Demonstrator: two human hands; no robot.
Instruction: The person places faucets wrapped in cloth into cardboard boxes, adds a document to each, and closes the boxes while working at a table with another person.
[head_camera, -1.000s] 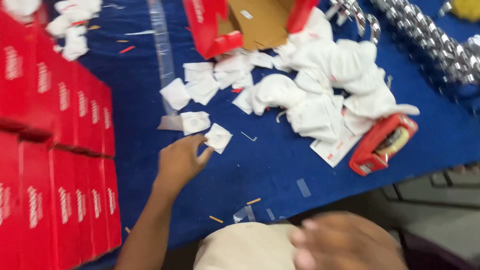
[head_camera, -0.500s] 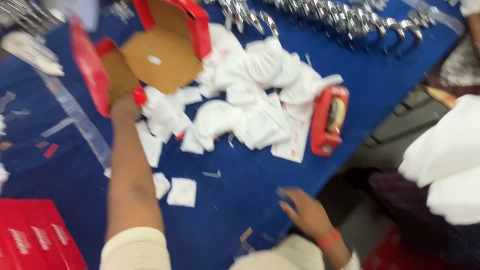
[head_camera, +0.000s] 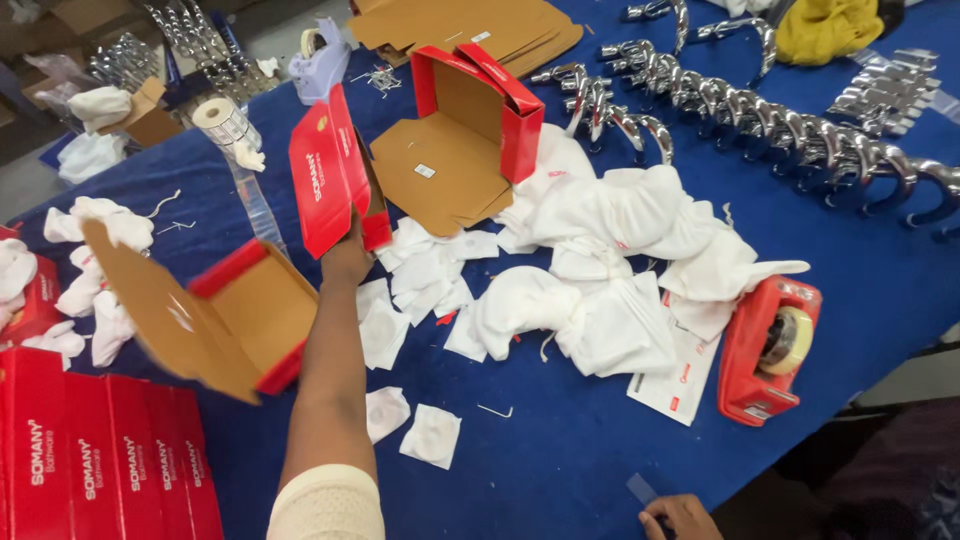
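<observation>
Evidently the left hand (head_camera: 347, 262) is closed around the lower edge of a red carton (head_camera: 335, 172) with a brown cardboard inside, holding it upright and off the blue table (head_camera: 560, 450), its flap swung open toward a second open red carton (head_camera: 470, 130) that lies on the cloth just beyond. That second carton gapes upward, and nothing shows inside it but a small white sticker. Nearer the body, a third red carton (head_camera: 215, 315) tilts in mid-air with its lid flung out; it is blurred, looks empty, and I cannot tell what supports it. The right hand (head_camera: 682, 517) rests at the table's near edge, fingers curled, holding nothing that I can make out.

Beside the raised carton lies a heap of white cloth pouches (head_camera: 610, 270), with flat white packets (head_camera: 432, 436) scattered in front. A red tape dispenser (head_camera: 765, 350) sits right of the heap. Chrome taps (head_camera: 780, 130) line the far side, and closed red boxes (head_camera: 100, 460) stand stacked at the near left.
</observation>
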